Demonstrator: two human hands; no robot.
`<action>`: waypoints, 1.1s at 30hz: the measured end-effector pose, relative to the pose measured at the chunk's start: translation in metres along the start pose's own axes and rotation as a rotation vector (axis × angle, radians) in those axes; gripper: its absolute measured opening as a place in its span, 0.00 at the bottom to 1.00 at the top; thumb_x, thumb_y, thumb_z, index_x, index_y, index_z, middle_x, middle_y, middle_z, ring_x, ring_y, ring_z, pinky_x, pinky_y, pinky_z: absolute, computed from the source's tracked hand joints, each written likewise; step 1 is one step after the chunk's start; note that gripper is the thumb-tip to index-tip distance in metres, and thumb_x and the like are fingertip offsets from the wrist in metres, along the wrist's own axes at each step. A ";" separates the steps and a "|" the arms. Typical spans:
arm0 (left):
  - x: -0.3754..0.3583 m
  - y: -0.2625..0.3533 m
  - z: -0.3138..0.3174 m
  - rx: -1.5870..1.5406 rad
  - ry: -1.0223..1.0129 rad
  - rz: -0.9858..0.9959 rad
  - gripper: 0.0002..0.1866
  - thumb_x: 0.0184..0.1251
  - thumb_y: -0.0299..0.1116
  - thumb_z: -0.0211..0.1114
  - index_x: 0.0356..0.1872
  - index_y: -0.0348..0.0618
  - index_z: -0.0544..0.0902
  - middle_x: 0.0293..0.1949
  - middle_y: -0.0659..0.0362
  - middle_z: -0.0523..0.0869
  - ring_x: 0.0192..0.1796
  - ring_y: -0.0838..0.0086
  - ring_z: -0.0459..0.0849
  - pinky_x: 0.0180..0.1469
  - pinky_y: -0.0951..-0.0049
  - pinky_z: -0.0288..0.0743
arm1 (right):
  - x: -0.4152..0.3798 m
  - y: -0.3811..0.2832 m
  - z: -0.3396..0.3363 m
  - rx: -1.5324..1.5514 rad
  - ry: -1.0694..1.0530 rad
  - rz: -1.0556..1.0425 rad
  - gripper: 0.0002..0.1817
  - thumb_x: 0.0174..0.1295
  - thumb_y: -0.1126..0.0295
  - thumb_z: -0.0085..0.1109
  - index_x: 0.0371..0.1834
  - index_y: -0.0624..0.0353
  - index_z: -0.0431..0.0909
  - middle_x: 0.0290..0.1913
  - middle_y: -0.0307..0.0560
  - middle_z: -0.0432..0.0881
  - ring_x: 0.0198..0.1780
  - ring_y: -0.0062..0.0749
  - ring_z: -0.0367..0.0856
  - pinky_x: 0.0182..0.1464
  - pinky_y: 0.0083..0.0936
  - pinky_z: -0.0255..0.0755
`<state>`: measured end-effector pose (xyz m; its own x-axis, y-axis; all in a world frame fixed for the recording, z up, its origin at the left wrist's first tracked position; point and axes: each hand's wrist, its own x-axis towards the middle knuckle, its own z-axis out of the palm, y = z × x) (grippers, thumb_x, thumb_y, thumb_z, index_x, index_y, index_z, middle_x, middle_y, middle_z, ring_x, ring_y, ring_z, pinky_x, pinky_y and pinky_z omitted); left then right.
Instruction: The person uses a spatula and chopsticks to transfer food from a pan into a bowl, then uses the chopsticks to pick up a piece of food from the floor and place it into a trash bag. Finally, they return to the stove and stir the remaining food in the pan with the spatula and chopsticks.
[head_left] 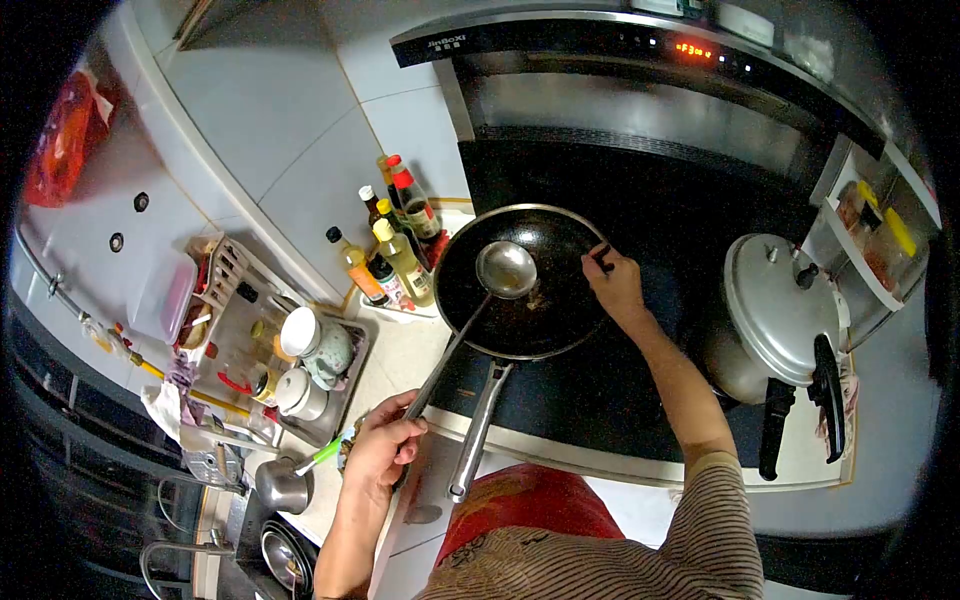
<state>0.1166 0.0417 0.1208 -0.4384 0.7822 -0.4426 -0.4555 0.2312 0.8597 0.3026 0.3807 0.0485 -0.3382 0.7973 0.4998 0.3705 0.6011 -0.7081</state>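
Note:
My left hand (382, 445) is wrapped round the long handle of a metal ladle (507, 270). The ladle's bowl is over the inside of a dark frying pan (560, 325), and a little liquid seems to lie in it. At the pan's right rim, my right hand (614, 287) is closed, fingertips pinched by a small dark piece that I cannot make out. A little brownish residue shows on the pan's bottom. The pan sits on the black cooktop (640, 400), its steel handle (480, 440) pointing toward my body.
A pressure cooker (780, 300) stands on the right, its black handles jutting toward me. Several sauce bottles (403, 265) crowd the pan's left. Farther left are a tray with jars (300, 395), a small steel pot (284, 486) and a sink. The range hood (640, 75) hangs above.

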 end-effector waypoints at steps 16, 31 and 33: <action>-0.020 -0.009 0.004 0.719 0.032 0.383 0.28 0.49 0.18 0.58 0.57 0.35 0.69 0.46 0.56 0.78 0.49 0.75 0.74 0.53 0.80 0.64 | -0.005 -0.018 0.006 -0.049 0.023 -0.071 0.16 0.56 0.55 0.53 0.29 0.59 0.77 0.20 0.56 0.78 0.22 0.49 0.77 0.27 0.38 0.71; -0.052 -0.002 -0.033 0.431 0.018 0.137 0.28 0.46 0.20 0.61 0.55 0.34 0.71 0.37 0.59 0.80 0.24 0.82 0.74 0.26 0.85 0.67 | -0.021 -0.035 -0.044 0.487 0.181 0.386 0.08 0.59 0.70 0.54 0.24 0.61 0.70 0.18 0.36 0.71 0.16 0.16 0.68 0.18 0.17 0.60; -0.053 -0.001 -0.042 0.256 -0.020 0.046 0.27 0.48 0.16 0.59 0.55 0.33 0.70 0.40 0.59 0.79 0.24 0.82 0.73 0.23 0.87 0.65 | -0.023 -0.034 -0.041 0.531 0.210 0.346 0.08 0.59 0.70 0.53 0.25 0.60 0.70 0.18 0.35 0.70 0.17 0.16 0.68 0.19 0.17 0.60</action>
<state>0.1083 -0.0243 0.1329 -0.4375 0.8063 -0.3981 -0.2232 0.3316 0.9167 0.3338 0.3437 0.0817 -0.0811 0.9654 0.2480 -0.0670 0.2429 -0.9677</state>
